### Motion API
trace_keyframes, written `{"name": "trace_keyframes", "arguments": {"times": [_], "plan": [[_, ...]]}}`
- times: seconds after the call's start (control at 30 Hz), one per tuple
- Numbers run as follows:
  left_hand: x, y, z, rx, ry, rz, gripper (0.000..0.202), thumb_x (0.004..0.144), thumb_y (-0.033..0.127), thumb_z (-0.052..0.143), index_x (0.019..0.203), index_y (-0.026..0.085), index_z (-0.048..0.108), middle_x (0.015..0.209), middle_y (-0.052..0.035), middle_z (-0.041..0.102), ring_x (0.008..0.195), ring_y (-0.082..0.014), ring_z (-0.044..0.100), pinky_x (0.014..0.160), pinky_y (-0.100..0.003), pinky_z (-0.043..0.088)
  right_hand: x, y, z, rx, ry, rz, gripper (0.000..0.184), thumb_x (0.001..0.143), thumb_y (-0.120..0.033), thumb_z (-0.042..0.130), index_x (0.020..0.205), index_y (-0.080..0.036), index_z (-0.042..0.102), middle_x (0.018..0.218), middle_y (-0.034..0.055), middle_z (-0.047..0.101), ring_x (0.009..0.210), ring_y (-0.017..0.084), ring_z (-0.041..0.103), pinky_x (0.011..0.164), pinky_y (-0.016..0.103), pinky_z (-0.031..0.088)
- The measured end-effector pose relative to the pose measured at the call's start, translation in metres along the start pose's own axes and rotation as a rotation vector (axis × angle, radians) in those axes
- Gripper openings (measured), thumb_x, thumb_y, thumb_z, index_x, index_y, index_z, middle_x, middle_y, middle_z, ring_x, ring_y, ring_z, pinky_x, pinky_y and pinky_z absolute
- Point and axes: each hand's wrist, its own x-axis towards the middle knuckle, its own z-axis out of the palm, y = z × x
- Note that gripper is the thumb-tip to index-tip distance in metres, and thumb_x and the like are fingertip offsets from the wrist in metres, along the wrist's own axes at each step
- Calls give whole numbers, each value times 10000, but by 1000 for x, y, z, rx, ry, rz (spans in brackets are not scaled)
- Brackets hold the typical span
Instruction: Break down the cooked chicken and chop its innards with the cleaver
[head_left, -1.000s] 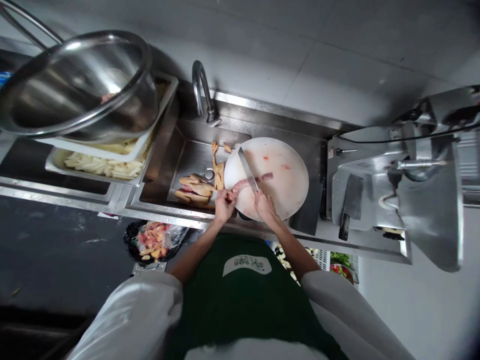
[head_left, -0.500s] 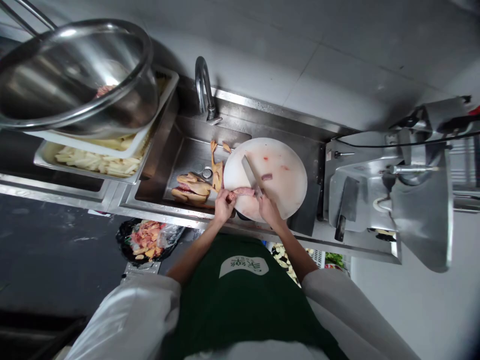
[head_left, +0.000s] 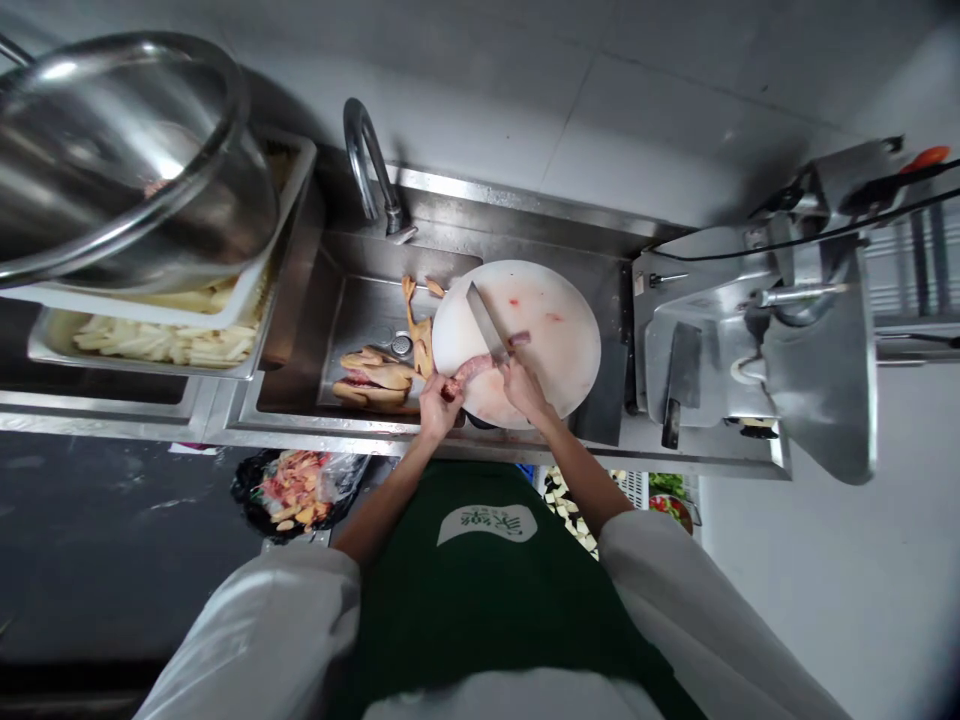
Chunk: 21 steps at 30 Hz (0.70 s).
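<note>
A round white cutting board (head_left: 555,350) lies over the right part of a steel sink (head_left: 360,310). On it is a long pinkish strip of meat (head_left: 471,370). My left hand (head_left: 435,405) is closed on the strip's left end at the board's edge. My right hand (head_left: 525,390) grips the handle of a knife (head_left: 486,322), whose blade lies across the strip and points away from me. A small dark piece of meat (head_left: 519,340) lies just beyond the blade. A plucked bird carcass (head_left: 375,378) rests in the sink beside my left hand.
A faucet (head_left: 371,170) rises behind the sink. Left stand a large steel bowl (head_left: 127,160) and trays of pale cut sticks (head_left: 165,340). A cleaver (head_left: 679,375) and a meat slicer (head_left: 817,320) are right. A black bag of scraps (head_left: 296,485) hangs below the counter.
The view has swung a little to the right. The knife blade has shifted along the meat strip, and both hands keep their hold.
</note>
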Motion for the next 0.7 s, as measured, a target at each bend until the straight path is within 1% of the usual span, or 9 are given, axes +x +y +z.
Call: {"name": "trace_keyframes", "arguments": {"times": [0.07, 0.17, 0.27, 0.37, 0.43, 0.5, 0.57, 0.63, 0.7], "plan": [[-1, -2, 4, -14, 22, 24, 154, 772, 140, 671, 764, 211, 534, 807, -12, 542, 770, -179, 549, 751, -305, 466, -30, 17, 9, -43, -30, 25, 413, 1101, -261, 299, 1445, -117, 476, 1215, 177, 707, 1085, 277, 683, 926, 338, 480], [0, -3, 8, -10, 56, 23, 188, 770, 137, 684, 744, 208, 512, 788, -7, 523, 753, -175, 530, 730, -298, 446, -81, 46, 24, -111, -96, 97, 377, 1105, -269, 311, 1353, -94, 534, 1067, 177, 732, 987, 278, 705, 847, 335, 481], [1, -5, 7, -12, 79, 12, 190, 775, 141, 688, 745, 207, 512, 772, -4, 521, 754, -176, 529, 724, -296, 437, -105, 63, 30, -133, -134, 127, 331, 1108, -260, 331, 1257, -105, 582, 986, 163, 733, 934, 270, 709, 808, 324, 461], [0, -10, 3, -48, 17, 60, 137, 797, 156, 683, 775, 203, 557, 808, -14, 560, 782, -178, 553, 744, -298, 450, -92, 55, 23, -129, -115, 115, 305, 1106, -255, 348, 1239, -122, 587, 1023, 164, 732, 961, 268, 705, 805, 316, 452], [-2, -13, 2, -92, -3, 66, 88, 812, 174, 684, 848, 203, 609, 857, -20, 599, 794, -176, 573, 755, -299, 465, -74, 37, 18, -132, -59, 107, 316, 1103, -253, 346, 1282, -118, 569, 1048, 166, 735, 975, 271, 706, 801, 313, 454], [-4, -16, 2, -143, 21, 31, 122, 824, 194, 688, 935, 208, 639, 895, -22, 628, 792, -172, 589, 757, -298, 479, -57, 15, 17, -128, 20, 99, 347, 1105, -253, 321, 1315, -111, 559, 1044, 169, 742, 966, 272, 710, 799, 310, 457], [-5, -17, 4, -181, 53, -2, 142, 831, 208, 694, 965, 207, 647, 901, -22, 640, 776, -166, 594, 747, -294, 486, -47, -7, 21, -110, 83, 76, 385, 1114, -274, 284, 1312, -104, 568, 1031, 177, 748, 953, 269, 712, 799, 304, 458], [-6, -16, 4, -196, 59, -1, 111, 834, 204, 692, 936, 201, 649, 878, -20, 638, 759, -158, 592, 734, -286, 488, -43, -23, 28, -94, 83, 41, 409, 1121, -308, 274, 1287, -102, 586, 1023, 182, 751, 939, 268, 712, 793, 300, 460], [-6, -15, 4, -188, 54, 16, 102, 828, 188, 691, 925, 197, 657, 875, -21, 639, 760, -156, 593, 729, -282, 489, -41, -32, 31, -93, 44, 15, 398, 1120, -311, 292, 1294, -103, 582, 1023, 177, 755, 929, 265, 712, 790, 298, 463]]}}
